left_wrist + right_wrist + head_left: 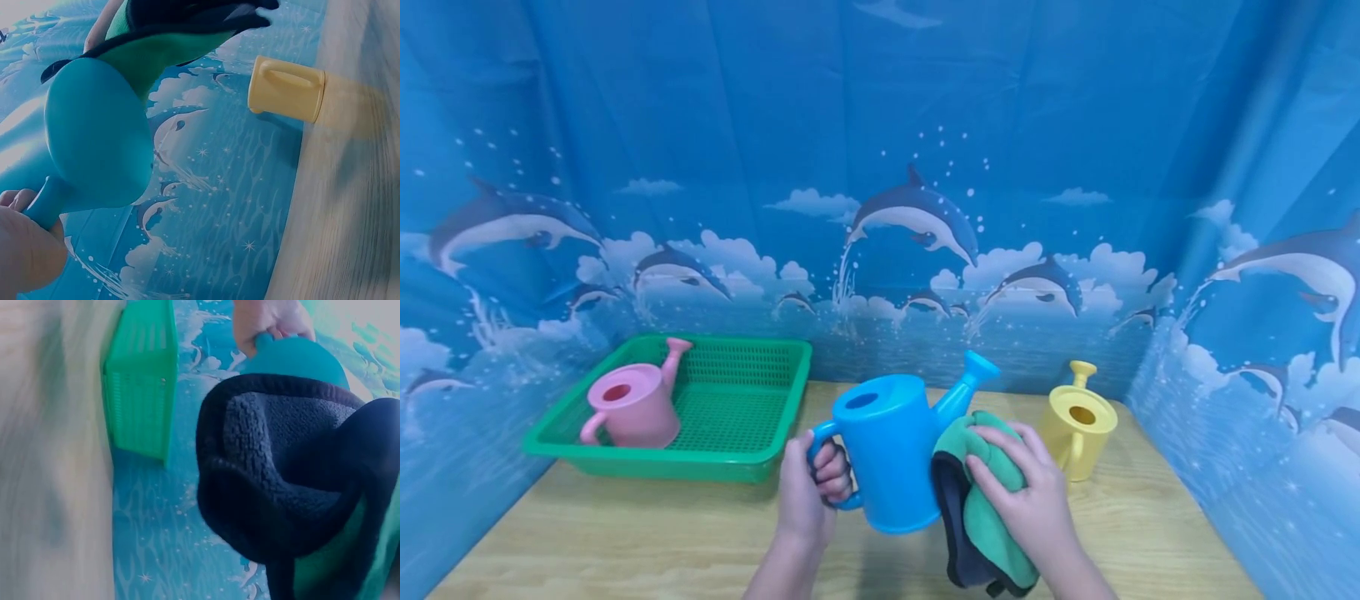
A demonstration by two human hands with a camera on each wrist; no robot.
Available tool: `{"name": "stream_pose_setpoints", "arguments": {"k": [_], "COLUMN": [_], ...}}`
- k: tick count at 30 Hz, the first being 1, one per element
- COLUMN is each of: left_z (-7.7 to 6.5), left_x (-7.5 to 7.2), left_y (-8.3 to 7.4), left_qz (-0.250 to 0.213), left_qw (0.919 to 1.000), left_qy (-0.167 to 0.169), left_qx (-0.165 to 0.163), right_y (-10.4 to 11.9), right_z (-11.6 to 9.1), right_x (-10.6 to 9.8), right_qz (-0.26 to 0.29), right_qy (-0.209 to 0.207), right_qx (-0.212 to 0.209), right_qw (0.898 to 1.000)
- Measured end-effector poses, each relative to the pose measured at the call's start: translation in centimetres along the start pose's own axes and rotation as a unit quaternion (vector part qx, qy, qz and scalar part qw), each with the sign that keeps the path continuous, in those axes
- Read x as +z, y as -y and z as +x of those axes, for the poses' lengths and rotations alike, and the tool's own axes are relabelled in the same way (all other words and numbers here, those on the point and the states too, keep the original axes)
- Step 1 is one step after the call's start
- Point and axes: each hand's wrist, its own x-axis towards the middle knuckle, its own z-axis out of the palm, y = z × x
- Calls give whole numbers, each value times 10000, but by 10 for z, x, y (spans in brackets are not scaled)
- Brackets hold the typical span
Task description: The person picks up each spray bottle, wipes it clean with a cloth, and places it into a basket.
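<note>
My left hand (811, 487) grips the handle of a blue watering can (891, 458), held up over the table with its spout pointing right. In the left wrist view the can's smooth base (100, 137) faces the camera. A green cloth (992, 500) with a dark grey underside and black edging is bunched in my right hand (1026, 487), pressed to the can's right side below the spout. From the right wrist, the cloth's grey side (294, 437) hides most of the can, and that hand is out of sight.
At the left, a green plastic basket (670, 463) holds a pink watering can (636, 408) near its front left corner. A yellow watering can (1078, 425) stands upright at the right back of the wooden table (715, 542). Blue dolphin-print curtains (880, 100) enclose the back and sides.
</note>
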Motion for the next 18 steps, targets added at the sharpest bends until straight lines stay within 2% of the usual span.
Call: {"name": "stream_pose_setpoints", "arguments": {"k": [4,12,18], "left_z": [0,1,-1], "left_x": [-1,-3,-5], "left_y": [-4,-6,-5], "left_qz": [5,154,445], "left_qw": [9998,9996,9985], "left_qy": [-166,-157,2], "left_qx": [56,184,313], "right_y": [2,1,1], "right_z": [-7,-15,-19], "right_x": [2,0,-1], "right_qz": [0,134,-84], "right_qy": [249,439,410], "right_qx": [-346,-479,-432], "right_qw": [9991,9978,9982]}}
